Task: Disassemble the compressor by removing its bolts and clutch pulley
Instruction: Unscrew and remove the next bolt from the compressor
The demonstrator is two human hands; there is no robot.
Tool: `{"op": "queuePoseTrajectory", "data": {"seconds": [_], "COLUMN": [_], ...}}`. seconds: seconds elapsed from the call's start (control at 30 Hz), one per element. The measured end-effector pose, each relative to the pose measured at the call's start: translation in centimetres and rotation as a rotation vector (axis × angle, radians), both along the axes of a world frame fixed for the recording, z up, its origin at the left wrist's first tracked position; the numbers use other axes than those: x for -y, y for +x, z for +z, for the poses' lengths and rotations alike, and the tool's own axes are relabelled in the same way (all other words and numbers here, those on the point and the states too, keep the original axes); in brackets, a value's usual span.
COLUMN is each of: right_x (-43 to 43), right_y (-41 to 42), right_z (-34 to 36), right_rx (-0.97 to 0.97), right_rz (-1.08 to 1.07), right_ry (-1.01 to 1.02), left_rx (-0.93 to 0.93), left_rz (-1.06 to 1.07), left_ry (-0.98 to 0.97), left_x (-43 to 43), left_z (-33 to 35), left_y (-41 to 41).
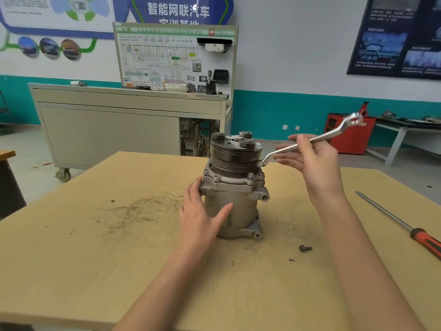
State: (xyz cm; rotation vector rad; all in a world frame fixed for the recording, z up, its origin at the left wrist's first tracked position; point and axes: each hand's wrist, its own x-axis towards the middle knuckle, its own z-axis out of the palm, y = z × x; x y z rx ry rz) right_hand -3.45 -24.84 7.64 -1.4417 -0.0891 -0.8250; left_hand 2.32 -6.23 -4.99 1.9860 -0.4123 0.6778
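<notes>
On the table [95, 259], bolt [305, 248] and screwdriver [391, 218] lie right of compressor [235, 206].

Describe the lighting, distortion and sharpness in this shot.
Head view: soft, even light, only faint shadows on the table; wide-angle bend curves the teal wall band and the table edges; the compressor is sharp, the dark wall poster has blurred text; bright glints on the wrench.
</notes>
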Motion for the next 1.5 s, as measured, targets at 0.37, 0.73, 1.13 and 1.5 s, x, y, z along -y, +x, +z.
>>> {"op": "queuePoseTrajectory", "data": {"seconds": [0.37, 0.73, 1.13, 1.5], "right_x": [-8.1, -6.7, 1.3, -2.1], "right_y": [-2.1, -2.0, 2.7, -1.5], "right_z": [-1.3, -3.4, -4.3, -1.2], "right_rx": [0.299, 0.412, -0.149, 0.216], "right_rz": [-0.619, -0.489, 0.647, -0.247], "right_ry": [-1.192, -1.119, 0.592, -0.415], "left_rx": [0.003, -0.017, -0.005, -0.016], "left_rz": [0.003, 0.004, -0.039, -0.047], "left_ry": [-0.009, -0.015, -0.039, -0.05], "left_x": [0.1, 0.1, -0.1, 0.0], "left_z": [0.1, 0.0, -0.3, -0.1], "left_y": [-0.2, 0.0, 0.2, 0.0]}}
